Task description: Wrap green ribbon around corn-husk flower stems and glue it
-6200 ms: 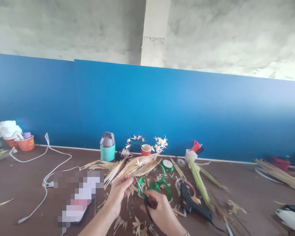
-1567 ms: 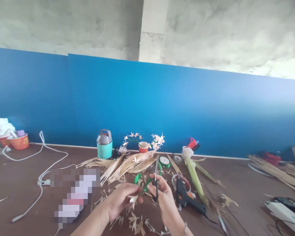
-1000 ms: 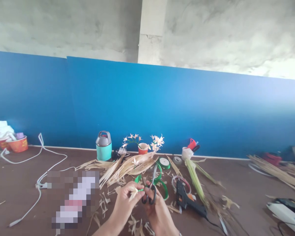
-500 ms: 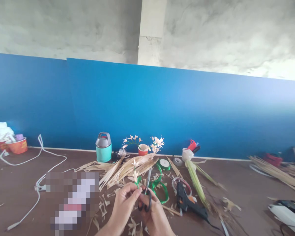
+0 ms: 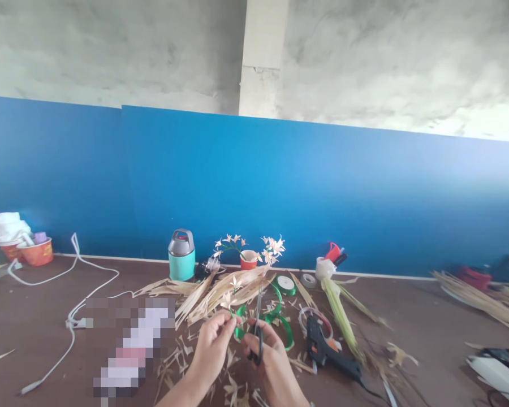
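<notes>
Between the thumb and fingers of my left hand (image 5: pixel 215 339) is the stem of a small pale handmade flower (image 5: pixel 227 300), pointing up and away from me. Green ribbon (image 5: pixel 240 312) sits at its stem, beside my fingertips. My right hand (image 5: pixel 272 357) holds black-handled scissors (image 5: pixel 258 333), their metal blades pointing away. Its fingertips are close to the ribbon; whether they pinch it is unclear. More green ribbon (image 5: pixel 287 330) curls on the table just beyond, near a ribbon spool (image 5: pixel 285 285).
Dry husks (image 5: pixel 229 288) and scraps cover the table centre. A glue gun (image 5: pixel 328 350) lies to the right. Behind stand a turquoise flask (image 5: pixel 181 255) and a red cup (image 5: pixel 248 260) with finished flowers (image 5: pixel 274 249). A white cable (image 5: pixel 74 305) runs at left, and a blue partition (image 5: pixel 280 181) borders the table.
My hands have moved slightly apart, the left one leftward with the flower. The scissors have turned in my right hand, and green ribbon now shows between the hands. The view has shifted slightly.
</notes>
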